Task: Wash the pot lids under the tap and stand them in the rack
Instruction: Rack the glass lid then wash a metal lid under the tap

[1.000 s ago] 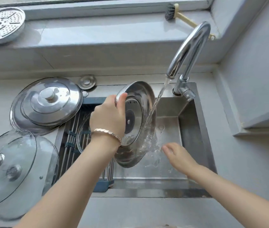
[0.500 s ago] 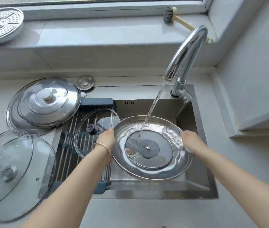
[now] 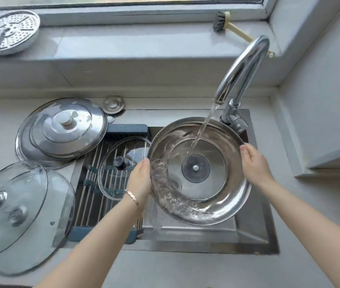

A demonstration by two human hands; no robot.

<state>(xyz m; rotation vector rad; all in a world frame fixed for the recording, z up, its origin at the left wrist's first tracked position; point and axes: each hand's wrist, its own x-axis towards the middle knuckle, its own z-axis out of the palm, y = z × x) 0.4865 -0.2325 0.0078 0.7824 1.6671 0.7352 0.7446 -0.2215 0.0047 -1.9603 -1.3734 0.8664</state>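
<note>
Grey counter [image 3: 185,271] runs around a steel sink [image 3: 252,231] set under a window, and both hands work over the basin. Between them is a wide steel lid [image 3: 212,159], turned underside up like a shallow dish, with its dark centre disc facing the camera. It sits directly under the tap [image 3: 242,67], so the stream [image 3: 204,125] lands just above that disc. The lid looks tipped toward the left hand [image 3: 140,179], since the water gathers and froths along the rim on that side and the near edge. Holding it this way probably lets the water sweep the whole inner face before it spills off.

Each hand is closed on the lid's edge, on opposite sides. The left hand clasps the rim with its back to the camera, and its fingers are hidden beneath. The right hand [image 3: 254,163] curls its fingers over the far-right rim. Neither touches anything else.

Just beyond the left hand, a rack [image 3: 90,183] of metal bars spans the sink's other half. A glass lid [image 3: 115,175] rests on it, though whether it lies flat or is propped up I cannot tell. Farther out on that side, stacked steel lids [image 3: 65,129] and glass lids [image 3: 15,213] sit on the counter, apparently waiting their turn.
</note>
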